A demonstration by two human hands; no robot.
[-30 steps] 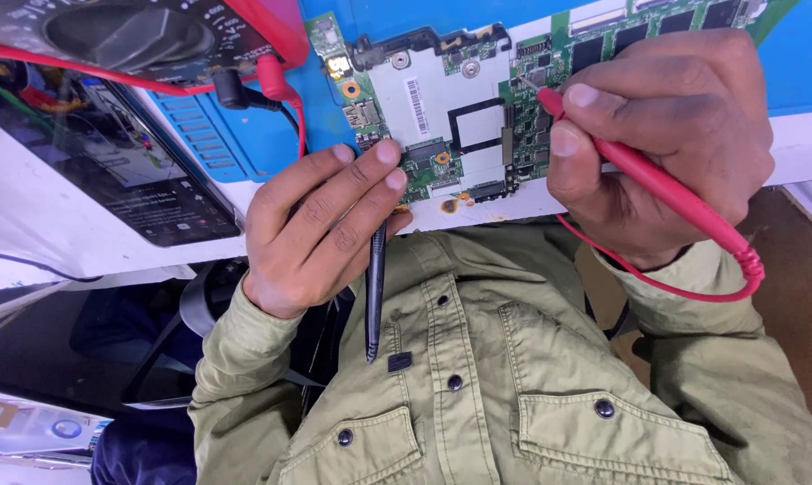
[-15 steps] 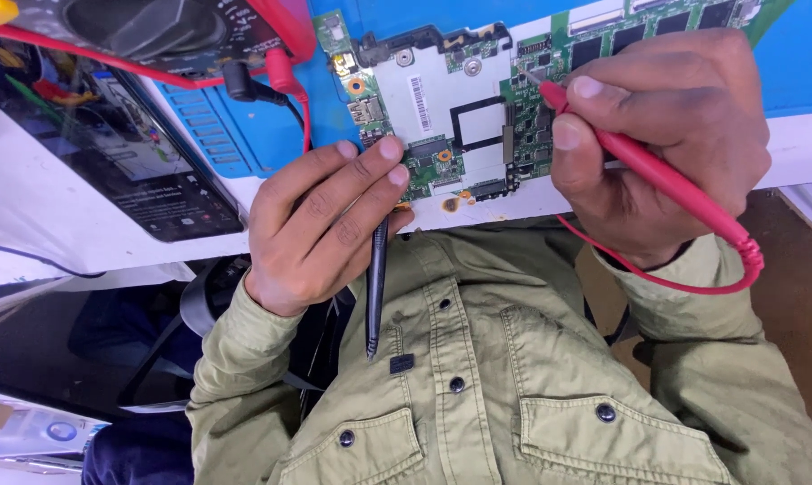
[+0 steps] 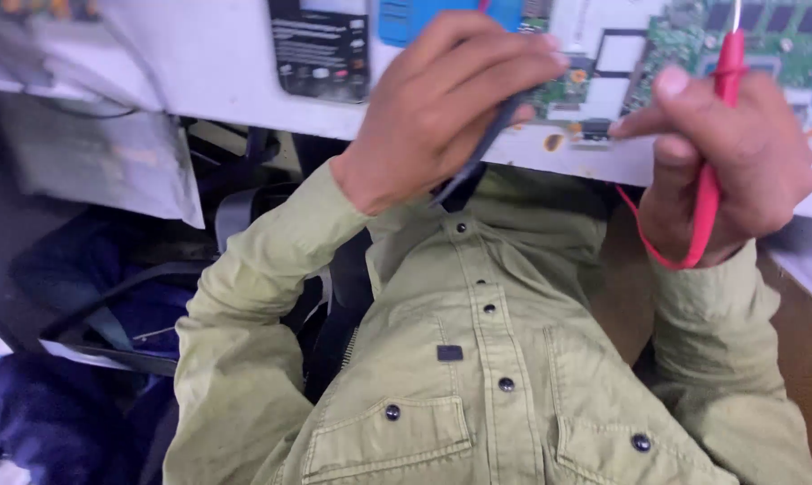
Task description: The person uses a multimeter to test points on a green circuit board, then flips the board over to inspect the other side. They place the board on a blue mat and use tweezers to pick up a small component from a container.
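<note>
My left hand (image 3: 442, 108) is closed around a black test probe (image 3: 489, 144), whose shaft slants down past my fingers over the table's front edge. My right hand (image 3: 738, 171) grips a red test probe (image 3: 719, 126) held nearly upright, its metal tip up over the green circuit board (image 3: 693, 36). My right forefinger stretches left and touches a small dark part (image 3: 595, 131) at the board's near edge. The probe's red lead (image 3: 653, 247) loops under my right wrist.
The board lies on a white table (image 3: 199, 63) with a blue mat (image 3: 424, 16) and a black panel (image 3: 321, 49) beside it. Below the table edge are a pale sheet (image 3: 101, 153), a dark chair (image 3: 110, 305) and my olive shirt (image 3: 478, 359).
The view has swung down and left, so the meter is out of sight. My left hand rose with the black probe. My right hand turned the red probe upright and stretched out its forefinger.
</note>
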